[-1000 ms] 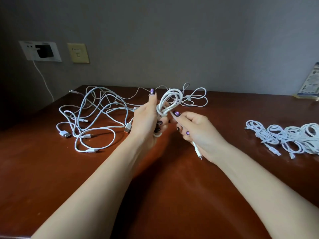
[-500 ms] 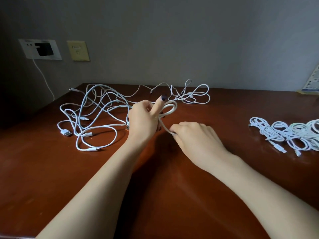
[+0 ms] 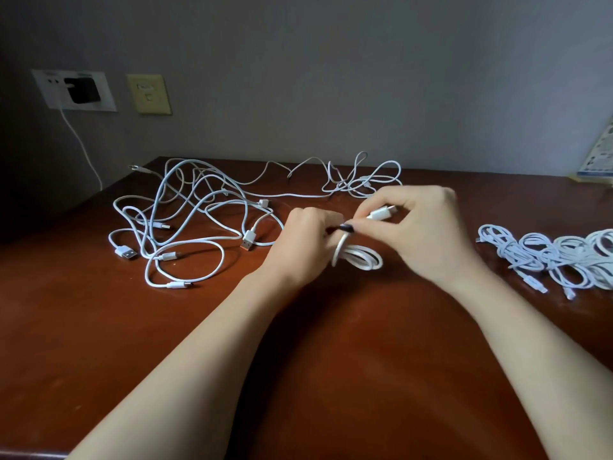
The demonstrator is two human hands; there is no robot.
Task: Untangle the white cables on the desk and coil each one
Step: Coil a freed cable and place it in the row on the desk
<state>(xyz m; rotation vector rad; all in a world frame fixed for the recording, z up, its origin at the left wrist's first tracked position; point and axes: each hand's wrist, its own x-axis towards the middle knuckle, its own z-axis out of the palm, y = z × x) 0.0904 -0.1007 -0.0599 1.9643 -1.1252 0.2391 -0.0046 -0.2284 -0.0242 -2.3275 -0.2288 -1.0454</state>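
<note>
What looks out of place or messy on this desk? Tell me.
Only the tangled cables at the left and rear of the desk: loose loops cross one another, plugs strewn about, unlike the coiled cables piled at the right. Nothing looks damaged or spilled.

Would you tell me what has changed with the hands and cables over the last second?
The left hand lowered the coiled cable from upright to lying near the desk; the right hand now pinches its connector above it. The tangled cables and finished coils stayed put.
</note>
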